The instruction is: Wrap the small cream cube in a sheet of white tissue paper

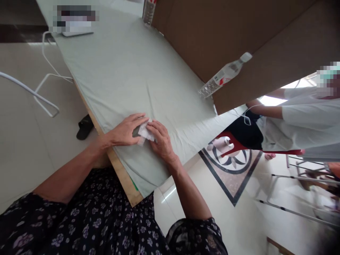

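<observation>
A small crumpled white piece, like tissue or thin plastic [146, 131], lies between my two hands near the table's front corner. My left hand [126, 130] rests on the cloth at its left side, thumb and fingers apart, with the fingertips close to the piece. From the right, my right hand [161, 139] has its fingers curled over the piece's right edge and holds it. The pale green tablecloth [127, 71] shows a few creases beyond the hands.
A large brown cardboard panel [212, 35] stands on the table's right side, with a clear bottle [224, 76] leaning by it and another bottle [148, 14] farther back. A blurred device [78, 26] sits back left. A person in white [305, 113] sits at right.
</observation>
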Tool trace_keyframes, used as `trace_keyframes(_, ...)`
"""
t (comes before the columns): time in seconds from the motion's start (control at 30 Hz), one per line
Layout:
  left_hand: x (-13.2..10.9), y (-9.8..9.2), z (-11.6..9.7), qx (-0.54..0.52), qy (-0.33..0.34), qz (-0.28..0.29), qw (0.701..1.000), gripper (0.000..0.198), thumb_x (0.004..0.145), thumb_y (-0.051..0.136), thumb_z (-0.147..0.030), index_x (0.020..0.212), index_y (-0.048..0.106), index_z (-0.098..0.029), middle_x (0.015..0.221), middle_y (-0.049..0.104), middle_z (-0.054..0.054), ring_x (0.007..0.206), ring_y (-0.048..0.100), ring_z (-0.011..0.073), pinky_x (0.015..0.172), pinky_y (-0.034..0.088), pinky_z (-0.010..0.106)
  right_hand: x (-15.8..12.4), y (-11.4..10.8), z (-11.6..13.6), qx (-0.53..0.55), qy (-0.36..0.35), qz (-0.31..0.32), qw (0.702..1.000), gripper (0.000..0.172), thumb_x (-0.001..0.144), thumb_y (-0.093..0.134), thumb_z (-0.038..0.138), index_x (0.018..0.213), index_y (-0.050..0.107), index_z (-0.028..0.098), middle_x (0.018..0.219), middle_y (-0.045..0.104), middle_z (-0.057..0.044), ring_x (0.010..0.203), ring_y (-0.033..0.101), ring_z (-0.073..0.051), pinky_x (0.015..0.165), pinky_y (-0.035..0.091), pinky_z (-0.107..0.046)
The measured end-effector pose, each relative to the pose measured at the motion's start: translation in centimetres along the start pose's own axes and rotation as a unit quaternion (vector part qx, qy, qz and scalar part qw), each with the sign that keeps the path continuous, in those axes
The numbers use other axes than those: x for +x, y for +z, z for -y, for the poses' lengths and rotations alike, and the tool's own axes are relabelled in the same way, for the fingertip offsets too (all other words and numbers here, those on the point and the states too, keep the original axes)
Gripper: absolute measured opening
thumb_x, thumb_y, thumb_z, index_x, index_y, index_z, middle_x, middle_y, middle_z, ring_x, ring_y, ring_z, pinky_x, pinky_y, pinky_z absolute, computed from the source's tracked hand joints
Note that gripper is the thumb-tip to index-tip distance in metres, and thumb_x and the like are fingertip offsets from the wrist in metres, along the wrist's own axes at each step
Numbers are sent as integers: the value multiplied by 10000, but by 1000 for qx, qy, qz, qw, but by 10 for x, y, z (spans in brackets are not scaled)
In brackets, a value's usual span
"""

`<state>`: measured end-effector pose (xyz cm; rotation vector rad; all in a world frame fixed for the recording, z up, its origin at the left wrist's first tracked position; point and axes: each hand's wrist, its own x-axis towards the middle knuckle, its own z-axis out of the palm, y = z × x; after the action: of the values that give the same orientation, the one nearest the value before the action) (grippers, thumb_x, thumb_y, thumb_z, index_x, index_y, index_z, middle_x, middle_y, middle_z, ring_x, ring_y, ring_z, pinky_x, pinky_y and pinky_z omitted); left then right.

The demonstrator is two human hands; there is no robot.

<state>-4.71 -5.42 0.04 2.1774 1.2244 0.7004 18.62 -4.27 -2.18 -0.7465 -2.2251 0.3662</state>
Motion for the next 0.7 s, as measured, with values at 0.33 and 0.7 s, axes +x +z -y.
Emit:
trace_keyframes(0.33, 23, -3, -11, -55, -45, -47, 996, 444, 819, 691, -413, 1194, 710, -175, 1292, 731, 124, 1236, 653, 324, 1098, 514, 464, 36, -13, -9, 274, 280, -10, 920, 189, 883, 727, 413, 963, 765, 247, 947, 763, -20, 911, 703, -197, 866, 583, -368)
trace_keyframes(0.7, 34, 7, -7, -282, -120, -97, 947, 620, 850, 651, -520, 1323, 624, -120, 1075, 762, 78, 909, 694, 211, 787, 540, 317, 45, 1, -25, 338, 377, -39, 861, 429, 839, 723, 635, 978, 711, 229, 851, 688, -12, 715, 608, -150, 634, 507, -292)
